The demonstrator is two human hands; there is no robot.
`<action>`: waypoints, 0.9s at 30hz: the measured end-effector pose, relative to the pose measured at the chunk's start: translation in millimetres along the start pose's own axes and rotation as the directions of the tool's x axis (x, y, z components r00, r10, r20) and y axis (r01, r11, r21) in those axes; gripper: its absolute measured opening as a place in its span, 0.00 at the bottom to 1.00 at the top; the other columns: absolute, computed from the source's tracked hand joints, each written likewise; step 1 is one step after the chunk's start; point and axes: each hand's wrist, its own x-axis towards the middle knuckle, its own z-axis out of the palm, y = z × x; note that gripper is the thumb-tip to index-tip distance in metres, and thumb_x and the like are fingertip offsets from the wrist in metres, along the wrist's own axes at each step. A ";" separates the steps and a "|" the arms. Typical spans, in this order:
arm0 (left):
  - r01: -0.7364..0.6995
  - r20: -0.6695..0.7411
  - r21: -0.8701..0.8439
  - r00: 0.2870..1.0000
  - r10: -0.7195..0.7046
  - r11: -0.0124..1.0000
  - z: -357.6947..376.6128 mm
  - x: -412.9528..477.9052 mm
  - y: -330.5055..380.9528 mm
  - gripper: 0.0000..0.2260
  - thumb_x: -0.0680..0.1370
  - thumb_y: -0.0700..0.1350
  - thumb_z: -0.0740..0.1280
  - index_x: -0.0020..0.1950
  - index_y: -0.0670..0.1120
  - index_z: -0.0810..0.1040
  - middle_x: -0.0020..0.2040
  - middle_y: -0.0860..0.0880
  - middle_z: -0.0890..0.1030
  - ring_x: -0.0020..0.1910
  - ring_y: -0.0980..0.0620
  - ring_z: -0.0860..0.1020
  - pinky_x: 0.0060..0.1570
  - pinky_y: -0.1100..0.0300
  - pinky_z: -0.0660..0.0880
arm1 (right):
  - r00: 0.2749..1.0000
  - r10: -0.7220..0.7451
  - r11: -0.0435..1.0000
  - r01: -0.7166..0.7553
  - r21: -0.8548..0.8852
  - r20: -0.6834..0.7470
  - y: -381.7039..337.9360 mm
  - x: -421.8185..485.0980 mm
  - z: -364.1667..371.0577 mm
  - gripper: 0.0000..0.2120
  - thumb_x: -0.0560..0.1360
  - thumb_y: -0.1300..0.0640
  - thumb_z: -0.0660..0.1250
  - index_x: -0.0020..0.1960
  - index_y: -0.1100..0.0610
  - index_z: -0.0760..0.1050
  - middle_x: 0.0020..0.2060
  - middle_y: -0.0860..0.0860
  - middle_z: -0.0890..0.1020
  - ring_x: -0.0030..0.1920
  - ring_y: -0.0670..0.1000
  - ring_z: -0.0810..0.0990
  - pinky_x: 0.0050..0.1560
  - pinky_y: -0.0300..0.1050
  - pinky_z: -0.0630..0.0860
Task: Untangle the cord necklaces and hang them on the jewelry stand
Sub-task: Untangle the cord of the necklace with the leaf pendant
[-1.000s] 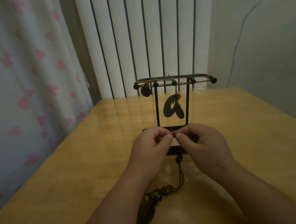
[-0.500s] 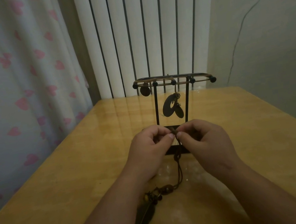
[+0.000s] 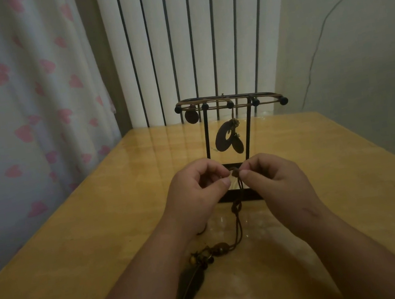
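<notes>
Cord necklace [image 3: 239, 220] tangle is pinched between left grip [image 3: 195, 195] and right grip [image 3: 278, 185], thumb and forefinger of each clamped on it, on the near side of the jewelry stand [image 3: 206, 135] base. Cord drops to the desk [image 3: 77, 244], with beads [image 3: 220, 248] and feather pendant [image 3: 189, 289] lying near-left. Risks: pulling apart likely tightens the tangle instead of freeing it; a sharp lift drags the feather, or knuckles knock the stand and swing the hung oval pendant [image 3: 224, 136].

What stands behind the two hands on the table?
The stand, with an oval pendant and a round pendant hanging from its top bar. The left hand and right hand, pinching the cord, cover part of its base.
</notes>
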 end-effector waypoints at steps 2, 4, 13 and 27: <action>-0.027 0.000 0.003 1.000 0.027 1.000 -0.3 -0.7 0.3 0.06 0.75 0.39 0.70 0.45 0.50 0.80 0.41 0.49 0.79 0.42 0.49 0.78 0.44 0.55 0.78 | 1.000 0.002 1.000 -0.002 0.026 0.009 -0.3 -0.9 -0.6 0.05 0.74 0.53 0.65 0.43 0.52 0.79 0.36 0.49 0.80 0.39 0.44 0.78 0.40 0.37 0.77; -0.054 0.000 0.001 0.999 0.054 0.999 -0.8 -0.9 0.8 0.04 0.75 0.41 0.70 0.45 0.50 0.80 0.40 0.50 0.80 0.42 0.50 0.78 0.44 0.54 0.79 | 1.000 0.004 0.999 -0.005 0.048 0.024 -1.0 -1.4 -1.5 0.05 0.75 0.55 0.65 0.43 0.52 0.79 0.37 0.48 0.80 0.39 0.45 0.78 0.42 0.40 0.77; -0.092 0.004 -0.023 0.996 0.092 0.996 0.5 -1.3 3.2 0.04 0.75 0.39 0.71 0.45 0.48 0.82 0.38 0.51 0.82 0.39 0.57 0.80 0.41 0.65 0.78 | 0.999 -0.043 0.991 0.039 0.125 0.030 1.2 -1.5 -2.2 0.06 0.77 0.58 0.65 0.43 0.55 0.79 0.35 0.48 0.80 0.36 0.41 0.77 0.37 0.30 0.73; -0.135 -0.052 -0.022 0.990 0.134 0.991 2.4 -0.1 4.3 0.12 0.72 0.38 0.74 0.49 0.54 0.82 0.40 0.52 0.81 0.41 0.54 0.80 0.42 0.59 0.80 | 0.996 -0.081 0.986 0.074 0.151 0.044 -1.7 -0.7 -2.2 0.09 0.71 0.52 0.63 0.42 0.55 0.78 0.31 0.42 0.78 0.35 0.39 0.75 0.34 0.28 0.71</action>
